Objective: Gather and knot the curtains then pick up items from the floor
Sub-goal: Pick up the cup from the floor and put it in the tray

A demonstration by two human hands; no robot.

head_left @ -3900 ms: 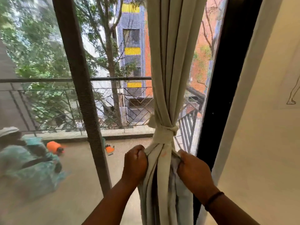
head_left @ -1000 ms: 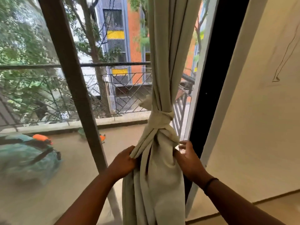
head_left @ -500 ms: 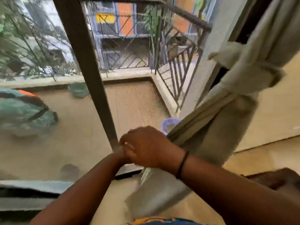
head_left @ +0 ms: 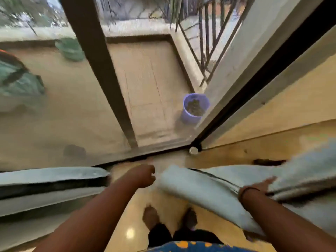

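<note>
The view is blurred and looks down at the wooden floor [head_left: 227, 153] by the balcony door. The pale curtain's [head_left: 200, 191] loose lower end sweeps across from the right edge to the middle. My left hand [head_left: 143, 176] is stretched forward just left of the curtain's end, its fingers curled and holding nothing. My right hand [head_left: 261, 185] lies against the curtain at the right, its fingers hidden under the fabric. A small white round thing [head_left: 193, 150] sits in the floor corner. A dark flat item [head_left: 269, 161] lies by the wall.
A grey padded edge with a dark stripe [head_left: 45, 180] runs along the left. The dark door post [head_left: 101, 70] and the mesh screen stand ahead. Beyond them on the balcony are a purple pot [head_left: 195, 108], a green basin [head_left: 70, 49] and railings. My bare feet [head_left: 151, 217] stand below.
The view has dropped from the knotted curtain to the floor. My hands have let go of the curtain below the knot and come apart, and the curtain's tail has swung to the right.
</note>
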